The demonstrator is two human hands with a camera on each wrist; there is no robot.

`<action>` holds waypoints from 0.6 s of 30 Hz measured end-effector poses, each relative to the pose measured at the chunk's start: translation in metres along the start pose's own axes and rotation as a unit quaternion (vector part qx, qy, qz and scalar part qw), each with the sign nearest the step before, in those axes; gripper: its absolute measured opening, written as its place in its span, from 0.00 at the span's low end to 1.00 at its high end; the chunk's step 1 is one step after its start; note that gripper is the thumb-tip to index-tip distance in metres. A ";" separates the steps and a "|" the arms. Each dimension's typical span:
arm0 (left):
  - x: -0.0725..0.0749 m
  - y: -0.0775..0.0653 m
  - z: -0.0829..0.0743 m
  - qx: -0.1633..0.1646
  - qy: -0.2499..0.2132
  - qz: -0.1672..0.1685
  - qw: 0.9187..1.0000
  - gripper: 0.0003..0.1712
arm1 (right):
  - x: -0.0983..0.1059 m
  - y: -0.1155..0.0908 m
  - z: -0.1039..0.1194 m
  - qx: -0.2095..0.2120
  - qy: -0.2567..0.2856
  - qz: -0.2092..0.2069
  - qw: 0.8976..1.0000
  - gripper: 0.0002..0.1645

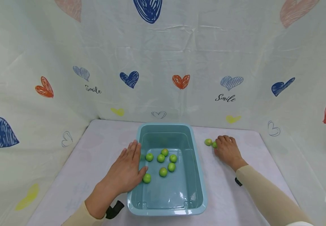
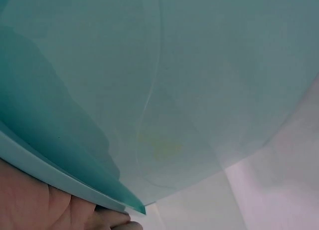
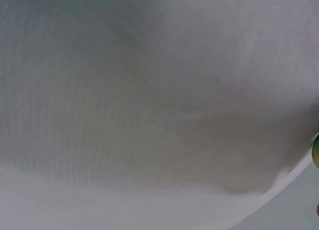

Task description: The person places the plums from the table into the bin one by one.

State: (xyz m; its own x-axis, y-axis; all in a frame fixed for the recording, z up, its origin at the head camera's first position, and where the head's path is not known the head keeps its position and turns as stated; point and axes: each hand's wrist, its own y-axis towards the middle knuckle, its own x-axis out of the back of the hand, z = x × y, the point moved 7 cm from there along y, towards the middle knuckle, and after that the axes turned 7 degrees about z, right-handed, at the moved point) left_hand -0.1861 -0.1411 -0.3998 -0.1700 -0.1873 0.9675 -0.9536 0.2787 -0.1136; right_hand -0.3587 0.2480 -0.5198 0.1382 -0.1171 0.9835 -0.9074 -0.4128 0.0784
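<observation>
A light blue rectangular plastic basin (image 1: 167,201) sits in the middle of the table with several small round green fruits (image 1: 163,172) scattered over its floor. My left hand (image 1: 127,169) lies flat along the basin's left rim with fingers straight and thumb over the inside edge; the left wrist view shows the basin's wall (image 2: 164,90) close up. To the right of the basin, my right hand (image 1: 228,150) reaches down to the table with bent fingers, gripping a green fruit (image 1: 214,144) between thumb and forefinger. That fruit is partly hidden. Another green fruit (image 1: 208,142) lies just left of it.
A white cloth covers the table (image 1: 95,147). Behind and on both sides hangs a pale plastic curtain (image 1: 157,53) printed with hearts. The right wrist view is mostly a blurred pale surface, with a green fruit (image 3: 316,152) at its right edge.
</observation>
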 end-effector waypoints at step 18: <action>-0.001 0.002 0.000 0.001 -0.002 -0.005 1.000 0.51 | 0.007 0.000 -0.003 -0.019 -0.003 -0.029 0.999 0.25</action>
State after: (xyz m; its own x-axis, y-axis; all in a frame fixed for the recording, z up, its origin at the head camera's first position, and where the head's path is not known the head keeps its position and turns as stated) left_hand -0.1874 -0.1405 -0.4012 -0.1604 -0.1932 0.9680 -0.9559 0.2747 -0.1036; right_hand -0.3590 0.2502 -0.5129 0.1934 -0.1004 0.9760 -0.9122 -0.3847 0.1412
